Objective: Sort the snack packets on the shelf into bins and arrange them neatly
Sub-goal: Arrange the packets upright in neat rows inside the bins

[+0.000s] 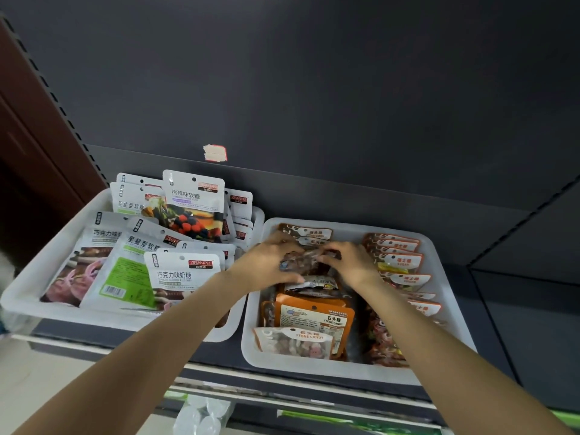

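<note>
Two white bins stand side by side on a dark shelf. The right bin [452,312] holds brown and orange stone candy packets [317,321] in its left half and a row of orange sugar packets [405,262] along its right side. Both hands reach into this bin. My left hand [266,262] and my right hand [351,262] grip the two ends of one brown stone candy packet [309,260], held above the left pile. The left bin [56,243] is full of white soft-candy packets [185,274], some lying flat and some standing at the back.
The shelf's dark back panel [314,105] rises behind the bins, with a small price label [215,152] stuck to it. A brown wooden surface [28,127] borders the shelf on the left. Below the shelf edge [282,376] lie pale round items [201,416] in clear wrapping.
</note>
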